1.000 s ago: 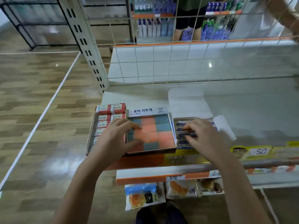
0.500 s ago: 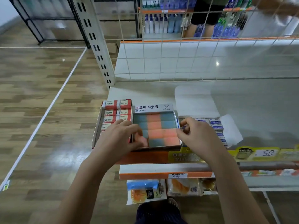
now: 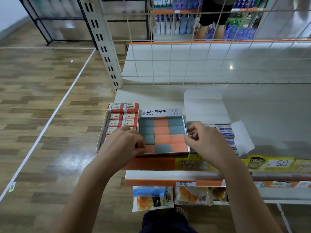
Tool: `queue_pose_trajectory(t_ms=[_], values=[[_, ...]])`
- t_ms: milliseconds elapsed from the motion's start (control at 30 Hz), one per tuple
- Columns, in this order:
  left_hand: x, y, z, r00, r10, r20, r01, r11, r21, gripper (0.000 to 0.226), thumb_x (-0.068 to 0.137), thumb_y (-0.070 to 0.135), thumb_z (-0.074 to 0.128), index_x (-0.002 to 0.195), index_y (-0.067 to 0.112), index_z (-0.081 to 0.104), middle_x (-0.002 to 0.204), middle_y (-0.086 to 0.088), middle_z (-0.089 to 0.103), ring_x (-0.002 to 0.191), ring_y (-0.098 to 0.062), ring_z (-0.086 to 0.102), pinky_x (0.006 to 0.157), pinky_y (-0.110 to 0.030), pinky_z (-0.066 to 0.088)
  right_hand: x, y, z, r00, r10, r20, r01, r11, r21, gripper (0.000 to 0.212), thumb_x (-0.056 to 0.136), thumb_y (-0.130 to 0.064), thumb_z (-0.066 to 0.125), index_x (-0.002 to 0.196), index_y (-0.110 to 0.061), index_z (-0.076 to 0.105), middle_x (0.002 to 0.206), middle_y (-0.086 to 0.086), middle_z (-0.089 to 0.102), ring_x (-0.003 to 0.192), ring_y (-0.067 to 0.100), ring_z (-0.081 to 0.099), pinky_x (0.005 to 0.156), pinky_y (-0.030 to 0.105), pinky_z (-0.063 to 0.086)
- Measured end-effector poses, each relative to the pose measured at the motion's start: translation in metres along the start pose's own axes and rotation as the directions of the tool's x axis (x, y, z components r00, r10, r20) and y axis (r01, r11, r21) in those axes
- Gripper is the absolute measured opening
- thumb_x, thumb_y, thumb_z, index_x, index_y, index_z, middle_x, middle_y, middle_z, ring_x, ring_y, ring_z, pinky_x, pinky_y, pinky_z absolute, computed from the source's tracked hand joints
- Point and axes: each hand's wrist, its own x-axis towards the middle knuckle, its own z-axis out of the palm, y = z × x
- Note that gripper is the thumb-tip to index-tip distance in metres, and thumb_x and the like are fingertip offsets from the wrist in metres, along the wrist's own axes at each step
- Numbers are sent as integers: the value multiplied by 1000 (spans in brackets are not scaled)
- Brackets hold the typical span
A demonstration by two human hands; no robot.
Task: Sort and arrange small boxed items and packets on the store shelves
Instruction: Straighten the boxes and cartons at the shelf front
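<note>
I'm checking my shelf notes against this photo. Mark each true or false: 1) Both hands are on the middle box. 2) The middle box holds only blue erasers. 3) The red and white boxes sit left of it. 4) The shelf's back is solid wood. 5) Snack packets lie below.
1) True: the left hand and right hand grip the middle box at its sides.
2) False: blue and orange erasers.
3) True: the red and white boxes are on its left.
4) False: the back is a wire grid.
5) True: the snack packets lie on a lower shelf.

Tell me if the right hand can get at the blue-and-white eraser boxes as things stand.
Probably yes: the right hand is right beside the blue-and-white eraser boxes, whose carton lies open on top, nothing covering them.
</note>
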Motion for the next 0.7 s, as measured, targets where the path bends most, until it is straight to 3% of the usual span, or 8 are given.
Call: queue_pose_trajectory(t_ms=[167, 400, 533, 600, 700], values=[[7, 2, 1, 999, -18, 34, 17, 1000, 19, 12, 85, 38, 63, 91, 28, 66, 98, 14, 61, 95, -7, 44, 83, -25, 40, 2, 1, -1, 1000, 0, 10, 0, 1000, 8, 30, 94, -32, 51, 121, -18, 52, 85, -9, 57, 75, 4, 55, 62, 16, 41], [18, 2, -7, 994, 46, 100, -59, 991, 123, 18, 92, 38, 53, 104, 29, 62, 111, 11, 59, 107, -11, 45, 89, -26, 35, 0, 0, -2, 999, 12, 33, -14, 999, 51, 28, 93, -33, 53, 118, -20, 53, 83, -12, 55, 71, -2, 52, 58, 11, 37], [43, 10, -16, 990, 137, -15, -134, 981, 138, 26, 90, 43, 51, 108, 28, 62, 116, 6, 59, 110, -18, 48, 94, -33, 35, -2, 0, -17, 998, 15, 67, -17, 999, 41, 24, 92, -40, 54, 112, -25, 56, 83, -14, 56, 72, -2, 51, 59, 15, 37], [63, 26, -20, 974, 220, -52, -211, 966, 149, 30, 92, 43, 49, 116, 29, 59, 122, 5, 57, 114, -19, 47, 95, -34, 34, 0, 7, -29, 1000, 9, 15, -9, 1000, 3, 21, 92, -35, 55, 110, -24, 58, 87, -13, 59, 78, 4, 58, 63, 19, 42], [95, 69, -20, 935, 339, -101, -321, 934, 159, 37, 94, 43, 45, 128, 30, 50, 131, 7, 51, 123, -18, 42, 99, -33, 32, 2, 28, -49, 995, -31, -95, 15, 986, -168, 31, 91, -30, 57, 121, -24, 53, 113, -6, 59, 108, 13, 54, 88, 29, 45]])
